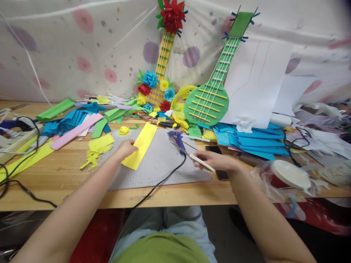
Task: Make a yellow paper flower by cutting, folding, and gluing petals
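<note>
My left hand (pixel 127 149) pinches the left edge of a yellow crepe paper strip (pixel 141 147), which slants across a grey board (pixel 153 177). In my right hand (pixel 210 160) is a pair of scissors (pixel 201 161) with white handles, its blades pointing left and away from me. Just beyond the blades a blue glue gun (pixel 177 140) lies on the board, its black cord running toward the table's front edge. A small yellow paper flower (pixel 124 130) sits at the board's far left corner. Yellow paper scraps (pixel 97 149) lie left of my left hand.
A green paper lute (pixel 207 104) and a flower-covered yellow one (pixel 161 73) lean against the back curtain. Behind the board lies a utility knife (pixel 168 124). A phone (pixel 219 171) is under my right wrist. Blue crepe paper (pixel 249 140) and a plastic-wrapped cup (pixel 287 175) are at right.
</note>
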Tool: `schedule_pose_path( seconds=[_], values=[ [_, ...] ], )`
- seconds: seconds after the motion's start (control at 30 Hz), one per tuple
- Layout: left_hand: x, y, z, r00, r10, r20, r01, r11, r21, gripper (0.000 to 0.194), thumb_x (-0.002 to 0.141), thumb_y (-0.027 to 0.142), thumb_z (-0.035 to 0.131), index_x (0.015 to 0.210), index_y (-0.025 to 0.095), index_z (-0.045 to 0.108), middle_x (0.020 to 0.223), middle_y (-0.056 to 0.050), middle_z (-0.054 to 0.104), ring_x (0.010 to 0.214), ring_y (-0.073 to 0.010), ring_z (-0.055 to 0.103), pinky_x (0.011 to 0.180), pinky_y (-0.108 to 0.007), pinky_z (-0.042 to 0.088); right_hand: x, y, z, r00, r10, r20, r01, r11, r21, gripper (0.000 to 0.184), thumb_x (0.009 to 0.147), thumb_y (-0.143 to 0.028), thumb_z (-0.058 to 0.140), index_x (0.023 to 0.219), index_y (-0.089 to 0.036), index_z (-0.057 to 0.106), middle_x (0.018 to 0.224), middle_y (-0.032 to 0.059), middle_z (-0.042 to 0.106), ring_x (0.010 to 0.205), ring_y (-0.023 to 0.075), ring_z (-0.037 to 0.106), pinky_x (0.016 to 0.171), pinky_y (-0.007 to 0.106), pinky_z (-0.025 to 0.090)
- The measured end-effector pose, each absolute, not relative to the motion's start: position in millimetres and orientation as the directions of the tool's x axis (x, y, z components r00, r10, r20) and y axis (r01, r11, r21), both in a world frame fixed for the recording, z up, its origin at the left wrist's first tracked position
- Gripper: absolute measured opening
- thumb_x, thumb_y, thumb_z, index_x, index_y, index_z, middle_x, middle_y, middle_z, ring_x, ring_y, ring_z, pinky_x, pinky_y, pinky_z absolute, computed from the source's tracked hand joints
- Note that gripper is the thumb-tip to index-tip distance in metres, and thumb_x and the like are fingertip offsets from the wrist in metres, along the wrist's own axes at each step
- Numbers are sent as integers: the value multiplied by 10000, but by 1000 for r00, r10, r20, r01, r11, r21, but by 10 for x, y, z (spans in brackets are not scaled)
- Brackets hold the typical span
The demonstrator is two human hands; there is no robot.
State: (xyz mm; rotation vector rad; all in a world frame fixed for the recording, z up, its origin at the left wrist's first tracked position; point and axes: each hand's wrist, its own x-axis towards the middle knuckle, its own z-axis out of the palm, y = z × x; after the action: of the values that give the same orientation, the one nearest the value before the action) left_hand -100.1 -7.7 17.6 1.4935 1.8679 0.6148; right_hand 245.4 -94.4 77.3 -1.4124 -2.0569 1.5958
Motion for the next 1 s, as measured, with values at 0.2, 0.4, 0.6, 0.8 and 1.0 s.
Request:
schedule_pose_path(
  seconds=[0.2,0.4,0.6,0.8,1.0],
  values=[
    [-1112,-65,278,-85,960,-266,332,279,901,270,525,210,630,793,183,638,666,-18,663,597,-197,617,537,-266,456,1643,-653,506,-566,775,-282,289,-133,-948,420,687,-553,589,783,-184,413,578,-54,490,459,70,491,428,186,335],
    [-1218,-138,412,-13,953,-303,52,303,952,347,509,239,685,839,151,623,711,-31,670,584,-184,615,562,-300,489,1491,-422,517,-663,620,-420,405,-174,-897,387,729,-562,537,802,-185,484,585,-53,463,484,63,469,437,175,378],
    [-1232,-179,365,39,963,-265,-25,266,964,538,533,214,706,1052,199,567,796,-19,678,636,-168,634,613,-296,506,1467,-209,611,-650,406,-642,657,-124,-744,444,741,-555,528,858,-127,557,600,-8,558,490,75,524,402,157,335],
    [-1175,-200,333,139,956,-260,-16,265,964,677,577,190,696,1214,257,477,834,-20,682,649,-176,646,608,-297,519,1304,-48,550,-656,411,-633,665,-80,-742,444,730,-548,526,879,-133,575,662,29,615,520,96,561,392,165,311],
    [-1140,-231,334,135,945,-298,6,300,954,686,599,165,678,1243,249,457,905,-37,680,694,-181,650,637,-292,521,1255,0,526,-632,387,-672,710,-58,-701,413,692,-521,575,860,-143,558,625,0,590,494,86,547,392,167,309]
  ],
)
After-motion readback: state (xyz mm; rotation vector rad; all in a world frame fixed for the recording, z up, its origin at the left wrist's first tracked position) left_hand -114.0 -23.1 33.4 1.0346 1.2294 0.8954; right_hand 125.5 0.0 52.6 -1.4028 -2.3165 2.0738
